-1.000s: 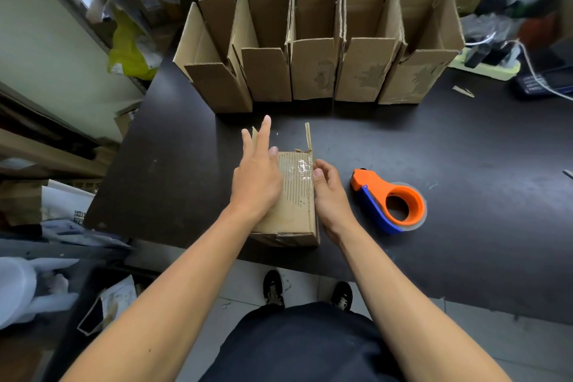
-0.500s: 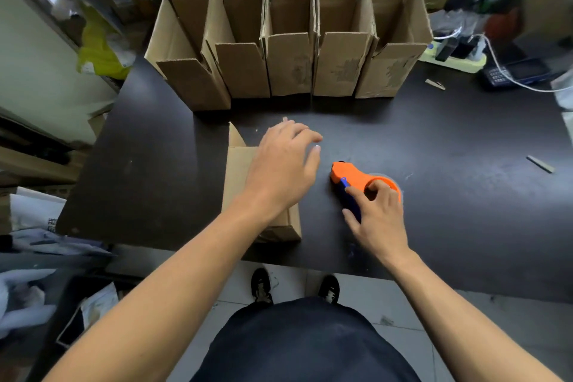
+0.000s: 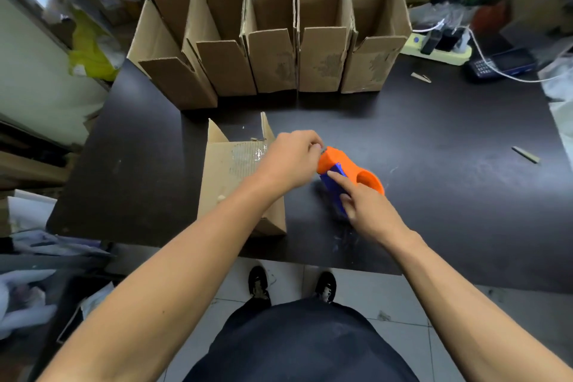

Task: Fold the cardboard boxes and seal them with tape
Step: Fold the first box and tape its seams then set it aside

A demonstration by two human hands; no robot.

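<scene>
A brown cardboard box (image 3: 231, 183) lies on its side near the front edge of the black table (image 3: 449, 183), two flaps sticking up at its far end and old tape on its top face. Just right of it, my right hand (image 3: 367, 209) grips the orange and blue tape dispenser (image 3: 348, 175) from below. My left hand (image 3: 290, 161) reaches across the box and pinches at the dispenser's front end, fingers closed on the tape end there.
Several open cardboard boxes (image 3: 273, 40) stand in a row at the table's back. A power strip (image 3: 437, 46) with cables and a calculator (image 3: 502, 63) sit at the back right. Cardboard scraps (image 3: 525, 154) lie on the right side. Shelves and clutter stand to the left.
My right hand left the box, took the tape dispenser and lifted it. My left hand moved off the box's top to the dispenser's front end.
</scene>
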